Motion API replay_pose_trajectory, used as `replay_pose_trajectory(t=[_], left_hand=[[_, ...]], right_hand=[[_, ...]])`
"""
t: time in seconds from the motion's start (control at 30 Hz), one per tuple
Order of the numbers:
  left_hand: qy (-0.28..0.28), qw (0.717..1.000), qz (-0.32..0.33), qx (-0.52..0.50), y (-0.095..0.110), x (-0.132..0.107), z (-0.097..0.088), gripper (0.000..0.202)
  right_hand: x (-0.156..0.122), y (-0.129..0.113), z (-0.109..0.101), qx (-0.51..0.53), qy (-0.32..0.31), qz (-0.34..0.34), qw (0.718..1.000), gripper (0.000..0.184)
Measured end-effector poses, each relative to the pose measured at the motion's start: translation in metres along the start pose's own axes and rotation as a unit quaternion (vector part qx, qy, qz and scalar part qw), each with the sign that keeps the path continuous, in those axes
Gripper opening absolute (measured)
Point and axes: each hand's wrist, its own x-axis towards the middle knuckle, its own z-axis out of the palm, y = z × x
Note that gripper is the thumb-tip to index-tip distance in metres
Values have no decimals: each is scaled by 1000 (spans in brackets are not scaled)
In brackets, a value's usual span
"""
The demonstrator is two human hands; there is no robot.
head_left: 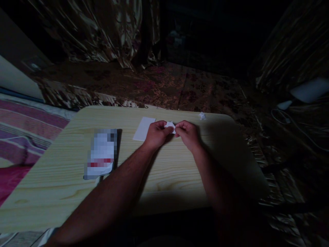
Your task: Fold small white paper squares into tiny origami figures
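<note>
My left hand (pixel 157 133) and my right hand (pixel 187 133) meet over the far middle of a light wooden table (pixel 77 192). Between their pinched fingertips sits a small folded piece of white paper (pixel 170 126). Both hands are closed on it, left from the left side, right from the right. A flat white paper slip (pixel 143 129) lies on the table just left of my left hand. A tiny folded white paper shape (pixel 202 116) rests near the far right edge.
A phone-sized flat object with a blurred face (pixel 101 154) lies at the table's left. Dark patterned fabric (pixel 144 82) covers the floor beyond. A striped pink cloth (pixel 20 133) is at left; a white cable and charger (pixel 284 109) at right.
</note>
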Motion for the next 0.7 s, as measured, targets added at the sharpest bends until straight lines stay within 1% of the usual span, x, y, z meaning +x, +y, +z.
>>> replay_pose_trajectory(t=[0.2, 0.3, 0.47, 0.7], left_hand=[[-18, 1000, -11, -2, -1, -1, 0, 22], [-10, 1000, -17, -9, -1, -1, -1, 22], [1, 999, -41, -10, 1, -1, -4, 24], [14, 999, -39, -2, 3, -2, -6, 23]], right_hand=[[-1, 3, 4, -2, 10, 9, 1000, 6], [-1, 3, 5, 15, 9, 10, 1000, 5], [-1, 3, 7, 23, 5, 32, 999, 8], [-4, -1, 8, 49, 0, 50, 998, 11]])
